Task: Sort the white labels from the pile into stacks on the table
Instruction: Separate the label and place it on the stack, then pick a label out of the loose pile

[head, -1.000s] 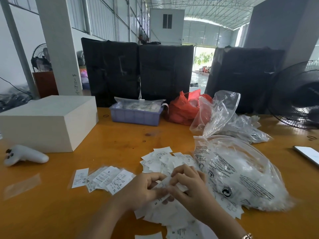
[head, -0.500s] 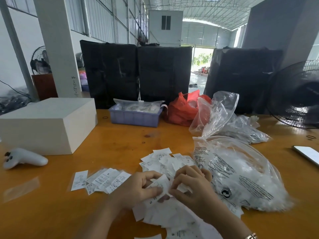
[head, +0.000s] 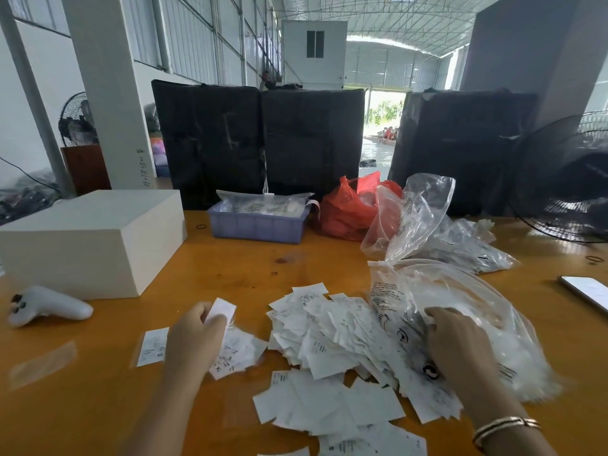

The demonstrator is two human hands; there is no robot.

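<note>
A loose pile of white labels point(head: 332, 340) lies in the middle of the orange table point(head: 98, 406). To its left a small fanned stack of labels point(head: 237, 352) lies flat, with one label point(head: 153, 345) apart at its left end. My left hand point(head: 194, 337) hovers over that stack, pinching a white label point(head: 222, 309) between thumb and fingers. My right hand point(head: 457, 343) rests with its fingers spread on the clear plastic bag point(head: 493, 324) at the pile's right edge and holds nothing.
A white box point(head: 88, 238) and a white controller point(head: 46, 306) sit at the left. A purple tray point(head: 260, 222), a red bag point(head: 348, 209) and more clear bags point(head: 460, 238) stand behind the pile. At the right are a phone point(head: 589, 291) and a black fan point(head: 569, 179).
My hands were together over the pile working on one label. They have parted: the left carried the label left over the small stack, the right moved right onto the plastic bag.
</note>
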